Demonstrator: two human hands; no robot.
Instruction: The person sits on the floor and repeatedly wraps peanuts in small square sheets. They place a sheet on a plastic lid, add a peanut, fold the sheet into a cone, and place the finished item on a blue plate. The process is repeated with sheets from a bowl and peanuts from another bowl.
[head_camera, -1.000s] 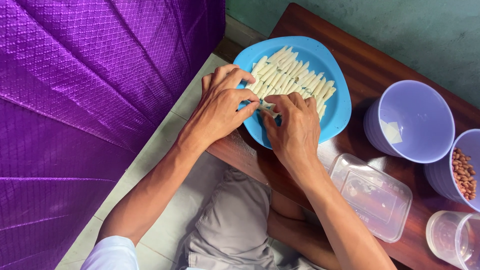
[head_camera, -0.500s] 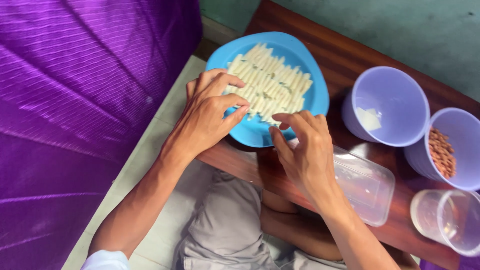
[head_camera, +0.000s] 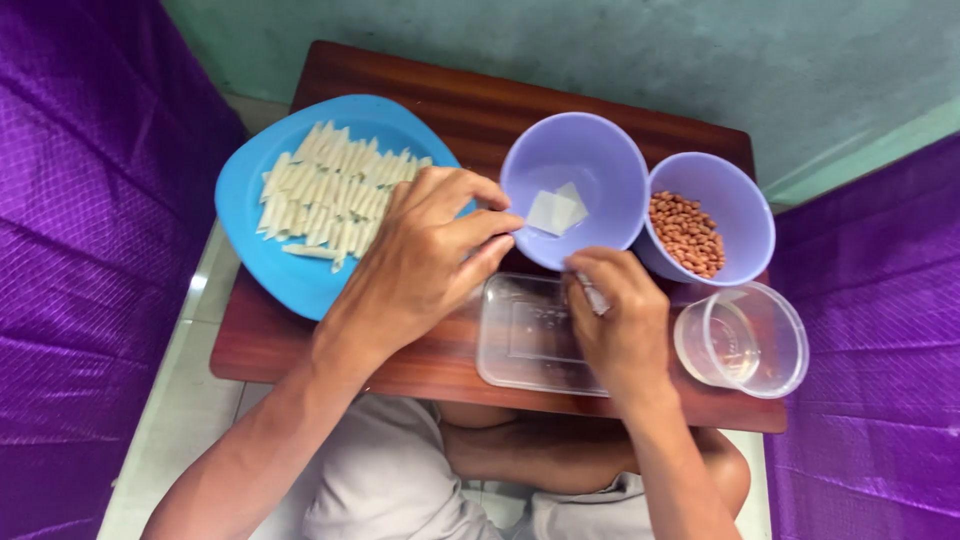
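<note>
A blue plate (head_camera: 250, 215) holds several pale pasta tubes (head_camera: 330, 195) laid side by side. My left hand (head_camera: 425, 260) lies over the plate's right edge, fingers apart, fingertips at the rim of a lilac bowl (head_camera: 590, 165) that contains two pale flat pieces (head_camera: 555, 210). My right hand (head_camera: 620, 325) hovers over a clear rectangular container (head_camera: 520, 335), its fingers curled and pinched on a small pale pasta piece (head_camera: 592, 297).
A second lilac bowl (head_camera: 735, 200) holds brown peanuts (head_camera: 685, 232). A clear round cup (head_camera: 755, 340) stands at the right of the small wooden table (head_camera: 420, 95). Purple cloth (head_camera: 80, 250) hangs on both sides. My legs are below the table's near edge.
Both hands have left the pasta on the blue plate and moved right. The right hand now sits over the clear container with a pale piece pinched; the left reaches the first lilac bowl.
</note>
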